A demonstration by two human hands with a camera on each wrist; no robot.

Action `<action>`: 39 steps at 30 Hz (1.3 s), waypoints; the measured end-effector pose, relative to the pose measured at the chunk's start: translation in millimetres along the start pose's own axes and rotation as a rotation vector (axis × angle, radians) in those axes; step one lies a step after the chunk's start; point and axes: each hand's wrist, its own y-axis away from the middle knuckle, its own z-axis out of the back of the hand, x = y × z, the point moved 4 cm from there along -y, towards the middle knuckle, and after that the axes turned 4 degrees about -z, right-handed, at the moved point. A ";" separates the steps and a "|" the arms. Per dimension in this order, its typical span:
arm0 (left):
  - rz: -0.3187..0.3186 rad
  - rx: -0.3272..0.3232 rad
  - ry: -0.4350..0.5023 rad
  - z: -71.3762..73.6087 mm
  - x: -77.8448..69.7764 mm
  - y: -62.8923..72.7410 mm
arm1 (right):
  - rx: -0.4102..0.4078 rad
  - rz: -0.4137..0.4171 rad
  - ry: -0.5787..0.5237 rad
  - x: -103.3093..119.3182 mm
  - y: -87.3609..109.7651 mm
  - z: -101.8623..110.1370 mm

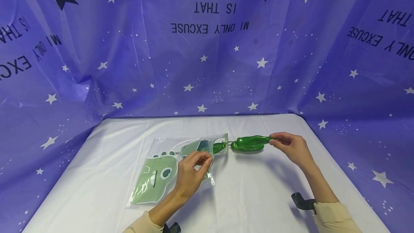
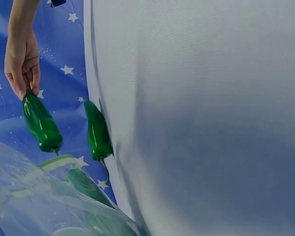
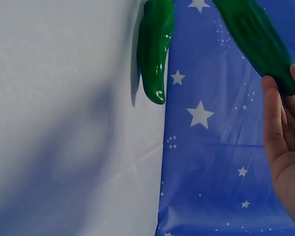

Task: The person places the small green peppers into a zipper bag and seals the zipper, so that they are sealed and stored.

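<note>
A clear plastic bag (image 1: 155, 182) printed with a green one-eyed cartoon monster lies at the left of the table's middle. My left hand (image 1: 191, 175) pinches it near its mouth, which faces right. Inside the mouth a green pepper (image 1: 219, 147) shows through the plastic. My right hand (image 1: 292, 149) holds a shiny green pepper (image 2: 42, 125) by its pointed tip, its stem end toward the bag's mouth. Another green pepper (image 2: 97, 132) lies on the table just beside the held one. In the right wrist view, thumb and fingers (image 3: 273, 113) grip the held pepper's tip.
A white cloth (image 1: 258, 190) covers the table. Purple-blue curtains (image 1: 207, 64) with stars and lettering hang behind it and at both sides. Black wrist mounts (image 1: 302, 201) stick out by the sleeves.
</note>
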 end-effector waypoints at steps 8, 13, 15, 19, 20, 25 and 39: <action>0.003 0.024 -0.006 -2.3 -2.0 -0.9 | -0.039 0.113 0.095 7.8 -1.0 -22.2; -0.011 0.034 0.003 -4.6 -1.9 0.4 | -0.098 0.172 0.118 19.0 -3.6 -29.8; -0.014 0.031 0.002 -4.9 -2.1 0.1 | -0.119 0.181 0.131 22.3 -5.8 -28.5; -0.018 0.030 -0.004 -5.1 -2.1 -0.5 | -0.148 0.171 0.127 27.4 -8.9 -22.7; -0.018 0.031 -0.005 -5.2 -2.2 -0.7 | -0.151 0.171 0.121 27.8 -9.7 -22.0; -0.025 0.035 0.000 -7.0 -0.7 0.5 | -0.140 0.151 0.091 27.4 -12.1 -26.9; -0.030 0.049 0.024 -12.0 -1.0 4.4 | -0.150 0.049 -0.010 26.4 -12.7 -71.2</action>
